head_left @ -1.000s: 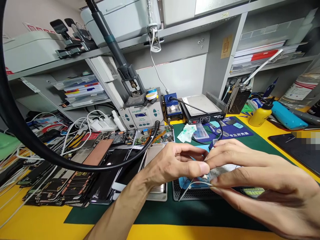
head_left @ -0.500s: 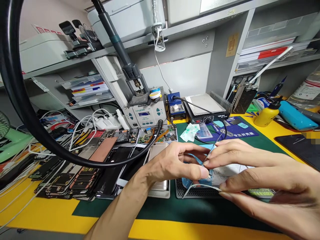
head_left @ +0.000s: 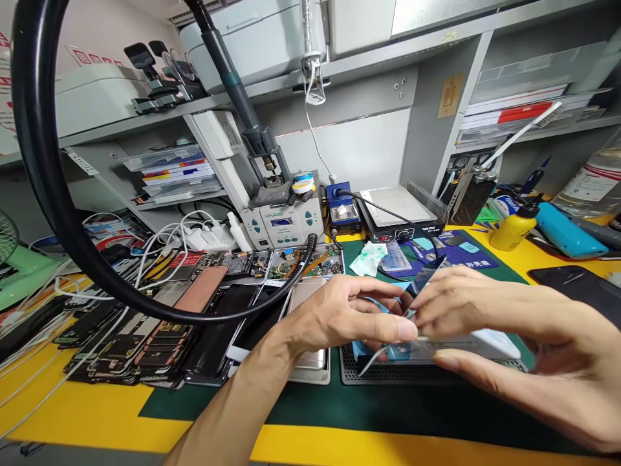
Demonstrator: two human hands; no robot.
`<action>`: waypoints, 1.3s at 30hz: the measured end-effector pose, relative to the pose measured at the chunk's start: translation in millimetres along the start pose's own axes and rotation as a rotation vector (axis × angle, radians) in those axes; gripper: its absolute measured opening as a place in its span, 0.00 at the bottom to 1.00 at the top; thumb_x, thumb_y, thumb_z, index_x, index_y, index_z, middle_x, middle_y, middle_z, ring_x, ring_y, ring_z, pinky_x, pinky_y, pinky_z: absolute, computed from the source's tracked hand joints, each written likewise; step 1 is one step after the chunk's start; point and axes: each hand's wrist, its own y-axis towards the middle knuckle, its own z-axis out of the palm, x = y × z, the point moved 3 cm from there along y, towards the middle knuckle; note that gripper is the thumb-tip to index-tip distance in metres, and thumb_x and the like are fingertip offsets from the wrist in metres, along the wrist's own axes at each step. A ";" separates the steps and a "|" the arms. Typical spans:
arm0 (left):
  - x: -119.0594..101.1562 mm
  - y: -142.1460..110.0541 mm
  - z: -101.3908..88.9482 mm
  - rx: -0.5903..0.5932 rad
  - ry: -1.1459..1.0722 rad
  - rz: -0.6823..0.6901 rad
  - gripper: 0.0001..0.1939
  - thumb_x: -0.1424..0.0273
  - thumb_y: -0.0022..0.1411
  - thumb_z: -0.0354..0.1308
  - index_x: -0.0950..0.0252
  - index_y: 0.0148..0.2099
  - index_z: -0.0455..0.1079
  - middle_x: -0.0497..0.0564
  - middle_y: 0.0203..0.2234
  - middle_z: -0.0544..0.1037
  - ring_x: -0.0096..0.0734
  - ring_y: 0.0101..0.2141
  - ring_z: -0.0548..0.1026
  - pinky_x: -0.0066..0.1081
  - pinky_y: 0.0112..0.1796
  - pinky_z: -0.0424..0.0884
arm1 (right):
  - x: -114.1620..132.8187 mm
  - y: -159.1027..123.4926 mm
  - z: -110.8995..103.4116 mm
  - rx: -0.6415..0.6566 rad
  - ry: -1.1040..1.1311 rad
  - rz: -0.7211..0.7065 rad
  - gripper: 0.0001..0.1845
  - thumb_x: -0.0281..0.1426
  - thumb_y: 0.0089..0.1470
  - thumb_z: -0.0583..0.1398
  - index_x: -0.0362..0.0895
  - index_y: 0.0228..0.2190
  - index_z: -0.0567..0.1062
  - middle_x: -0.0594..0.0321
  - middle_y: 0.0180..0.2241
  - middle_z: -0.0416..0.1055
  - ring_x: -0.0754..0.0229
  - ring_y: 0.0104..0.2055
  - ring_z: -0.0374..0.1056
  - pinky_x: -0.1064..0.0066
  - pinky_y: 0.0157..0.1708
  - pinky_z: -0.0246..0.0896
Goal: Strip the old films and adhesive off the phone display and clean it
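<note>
My left hand point(head_left: 356, 314) is curled, its thumb and fingers closed around a blue and clear plastic film point(head_left: 400, 351). A thin pale strip point(head_left: 371, 358) pokes out below its thumb. The fingers of my right hand point(head_left: 514, 336) stretch over to the left fingertips, slightly blurred, with its thumb apart from them. A dark glossy piece of film point(head_left: 424, 278) rises behind the right fingertips; what grips it is hidden. Beneath both hands a flat white-edged object point(head_left: 495, 343), its kind partly covered, lies on a black perforated pad point(head_left: 354, 375).
A looped black hose point(head_left: 145, 307) arches over stacked phone parts point(head_left: 160, 343) on the left. Behind are a rework station point(head_left: 284, 223), a soldering iron unit point(head_left: 342, 204) and a heating plate point(head_left: 400, 207). A yellow bottle point(head_left: 514, 226) and black phone point(head_left: 577, 291) lie right.
My right thumb has parted from the pale strip it pinched, and the right fingers have moved closer to the left ones. The dark glossy film now shows upright behind them.
</note>
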 end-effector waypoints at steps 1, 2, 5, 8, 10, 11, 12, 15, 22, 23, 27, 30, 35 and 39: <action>-1.1 -0.6 0.2 -0.008 -0.004 0.001 0.32 0.66 0.49 0.75 0.66 0.56 0.74 0.55 0.42 0.78 0.30 0.31 0.79 0.30 0.33 0.75 | 0.9 1.4 -0.7 -0.030 -0.046 -0.011 0.15 0.29 0.50 0.70 0.51 0.41 0.79 0.63 0.38 0.81 0.51 0.44 0.77 0.62 0.51 0.71; -2.4 -1.2 0.7 -0.011 -0.007 0.008 0.32 0.66 0.50 0.75 0.66 0.57 0.73 0.55 0.42 0.78 0.31 0.32 0.79 0.30 0.34 0.75 | 2.4 2.9 -0.9 -0.053 -0.100 -0.031 0.17 0.29 0.50 0.70 0.51 0.43 0.78 0.62 0.39 0.81 0.51 0.44 0.77 0.60 0.52 0.70; -5.3 -2.5 1.7 -0.034 -0.024 0.023 0.35 0.66 0.51 0.74 0.67 0.60 0.70 0.58 0.46 0.77 0.34 0.35 0.80 0.32 0.35 0.76 | 9.1 7.6 1.6 -0.050 -0.237 -0.107 0.20 0.28 0.51 0.69 0.50 0.46 0.77 0.62 0.37 0.81 0.51 0.44 0.78 0.57 0.56 0.65; -5.2 -2.4 1.0 -0.064 -0.039 0.037 0.41 0.66 0.51 0.75 0.68 0.64 0.65 0.63 0.52 0.75 0.40 0.40 0.80 0.33 0.36 0.77 | 14.6 11.5 5.3 -0.033 -0.293 -0.137 0.17 0.28 0.52 0.68 0.48 0.45 0.77 0.62 0.36 0.81 0.52 0.44 0.78 0.57 0.56 0.64; -4.7 -1.7 0.1 -0.063 -0.043 0.068 0.41 0.66 0.53 0.74 0.68 0.65 0.64 0.64 0.55 0.74 0.42 0.43 0.80 0.32 0.36 0.76 | 16.3 13.5 7.5 -0.045 -0.287 -0.122 0.13 0.26 0.54 0.67 0.47 0.42 0.77 0.62 0.36 0.81 0.53 0.44 0.77 0.59 0.55 0.64; -4.5 -1.2 -0.3 -0.058 -0.048 0.081 0.40 0.66 0.54 0.73 0.68 0.66 0.64 0.64 0.56 0.74 0.41 0.43 0.80 0.31 0.36 0.76 | 16.7 14.4 8.6 -0.059 -0.272 -0.109 0.11 0.26 0.55 0.66 0.47 0.41 0.77 0.63 0.35 0.80 0.55 0.44 0.77 0.60 0.54 0.63; -4.4 -0.7 -0.7 -0.054 -0.057 0.089 0.40 0.66 0.55 0.72 0.69 0.66 0.63 0.64 0.56 0.74 0.40 0.42 0.81 0.30 0.36 0.76 | 16.9 15.2 9.9 -0.073 -0.254 -0.095 0.10 0.26 0.55 0.66 0.47 0.40 0.77 0.63 0.35 0.80 0.56 0.43 0.77 0.61 0.54 0.63; -4.3 0.4 -1.1 -0.055 -0.103 0.079 0.41 0.66 0.56 0.71 0.72 0.68 0.60 0.65 0.57 0.72 0.37 0.41 0.81 0.27 0.33 0.76 | 16.8 17.4 14.8 -0.089 -0.198 -0.059 0.10 0.25 0.56 0.66 0.48 0.40 0.76 0.66 0.34 0.79 0.59 0.40 0.76 0.63 0.51 0.64; -2.1 2.0 1.0 -0.042 -0.149 0.052 0.37 0.67 0.54 0.72 0.74 0.63 0.66 0.58 0.44 0.78 0.31 0.37 0.79 0.24 0.31 0.75 | 16.0 17.1 22.4 -0.067 -0.227 -0.079 0.06 0.24 0.59 0.63 0.48 0.36 0.75 0.68 0.33 0.79 0.63 0.35 0.74 0.63 0.49 0.61; -1.7 2.5 1.0 -0.032 -0.135 0.058 0.35 0.66 0.54 0.72 0.73 0.61 0.69 0.57 0.42 0.78 0.31 0.36 0.79 0.23 0.30 0.74 | 16.0 16.5 23.0 -0.064 -0.254 -0.096 0.07 0.24 0.59 0.63 0.48 0.36 0.76 0.69 0.33 0.79 0.63 0.34 0.74 0.62 0.51 0.60; -1.2 4.3 -0.4 0.007 -0.071 0.079 0.26 0.66 0.54 0.72 0.69 0.55 0.76 0.53 0.37 0.78 0.29 0.33 0.77 0.25 0.32 0.74 | 15.3 14.9 23.2 -0.055 -0.265 -0.142 0.09 0.21 0.57 0.63 0.48 0.36 0.76 0.69 0.32 0.78 0.65 0.32 0.75 0.62 0.56 0.57; -2.4 4.1 -2.6 0.019 -0.082 0.063 0.21 0.64 0.56 0.70 0.69 0.50 0.78 0.52 0.33 0.77 0.30 0.32 0.76 0.25 0.28 0.74 | 13.1 12.4 21.5 -0.017 -0.294 -0.134 0.08 0.23 0.57 0.62 0.48 0.36 0.78 0.63 0.38 0.80 0.60 0.39 0.77 0.60 0.58 0.58; -6.9 2.1 -5.1 -0.015 -0.075 0.083 0.17 0.60 0.57 0.68 0.70 0.41 0.78 0.53 0.29 0.77 0.32 0.29 0.76 0.27 0.25 0.77 | 6.3 4.9 17.9 0.014 -0.369 -0.118 0.07 0.27 0.58 0.63 0.50 0.38 0.78 0.58 0.52 0.76 0.55 0.51 0.75 0.54 0.64 0.52; -4.4 3.6 -4.8 -0.043 -0.105 0.055 0.17 0.60 0.58 0.65 0.71 0.40 0.79 0.56 0.29 0.79 0.33 0.29 0.77 0.28 0.25 0.78 | 5.7 3.2 16.7 0.027 -0.375 -0.168 0.11 0.26 0.55 0.65 0.51 0.41 0.77 0.65 0.44 0.80 0.56 0.47 0.77 0.53 0.69 0.40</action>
